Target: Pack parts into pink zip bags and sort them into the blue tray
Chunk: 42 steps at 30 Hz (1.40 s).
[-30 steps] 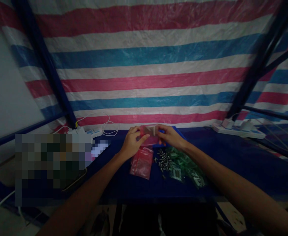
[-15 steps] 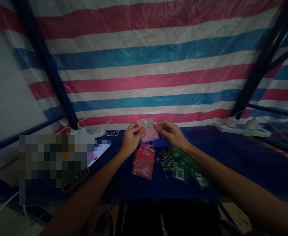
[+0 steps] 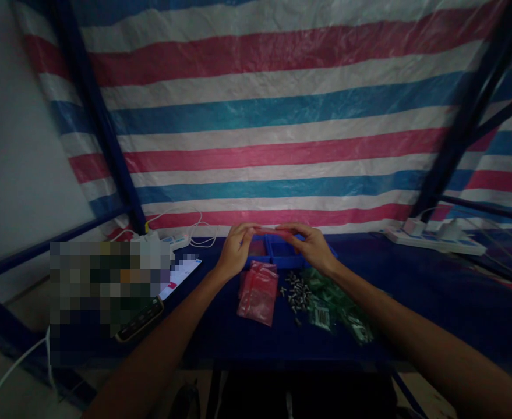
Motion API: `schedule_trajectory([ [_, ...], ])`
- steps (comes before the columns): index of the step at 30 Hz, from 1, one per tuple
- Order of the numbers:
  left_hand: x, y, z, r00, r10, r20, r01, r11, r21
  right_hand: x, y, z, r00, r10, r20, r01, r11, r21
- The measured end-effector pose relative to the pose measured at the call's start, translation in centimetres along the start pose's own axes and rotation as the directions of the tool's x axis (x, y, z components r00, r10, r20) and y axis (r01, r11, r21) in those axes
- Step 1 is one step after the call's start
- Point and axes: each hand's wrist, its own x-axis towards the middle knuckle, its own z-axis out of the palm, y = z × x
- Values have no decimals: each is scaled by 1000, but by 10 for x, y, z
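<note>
We have the left hand (image 3: 236, 249) and right hand (image 3: 314, 247) each pinching one end of a red bag (image 3: 270, 230), nearly edge-on, stretched left to right, near the blue tray (image 3: 279, 261), neither hand nearer.

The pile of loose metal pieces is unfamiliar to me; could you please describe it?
On the blue table, find the flat red bags near the middle. Immediately right of them, before the green bags, lies the pile of loose metal pieces, small and shiny, with no plastic around it, unlike both neighbours.
</note>
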Motion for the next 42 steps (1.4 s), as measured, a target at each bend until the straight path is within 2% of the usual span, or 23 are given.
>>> schedule_trajectory([
  [3, -4, 0, 1, 998, -43, 44, 44, 999, -25, 1, 1, 1, 999, 24, -31, -24, 1000, 3],
  [8, -13, -5, 9, 992, -94, 80, 99, 993, -59, 3, 3, 1, 993, 101, 55, -108, 983, 150],
  [10, -15, -7, 11, 994, -50, 98, 53, 998, -26, 3, 6, 2, 989, 130, 72, -142, 969, 204],
  [14, -17, -5, 10, 986, 113, 125, -125, 988, 87, 2, 11, 6, 983, 158, 97, -179, 943, 279],
  [19, -14, 1, 8, 991, 135, 11, -135, 968, 210, 0, 5, 7, 986, 131, 101, -156, 942, 297],
  [24, -10, -2, 12, 994, 27, -109, -12, 990, 141, -1, -1, 9, 978, 168, 124, -200, 925, 325],
  [26, -9, -3, 15, 990, -22, -136, 38, 993, 113, -2, -1, 10, 984, 145, 107, -174, 919, 353],
  [28, -11, -3, 18, 990, -24, -139, 37, 995, 96, -2, -1, 10, 989, 109, 99, -138, 923, 359],
  [32, -17, 4, 21, 996, 54, -65, -46, 992, 118, -3, -7, 11, 981, 81, 177, -137, 934, 329],
  [35, -21, 12, 19, 990, 125, 66, -133, 980, 148, -5, -10, 12, 974, 83, 208, -156, 920, 361],
  [37, -22, 16, 16, 979, 147, 142, -170, 972, 165, -4, -9, 12, 977, 104, 184, -167, 915, 368],
  [42, -18, 13, 7, 948, 205, 244, -258, 943, 210, -1, 3, 9, 979, 194, 70, -206, 913, 353],
])
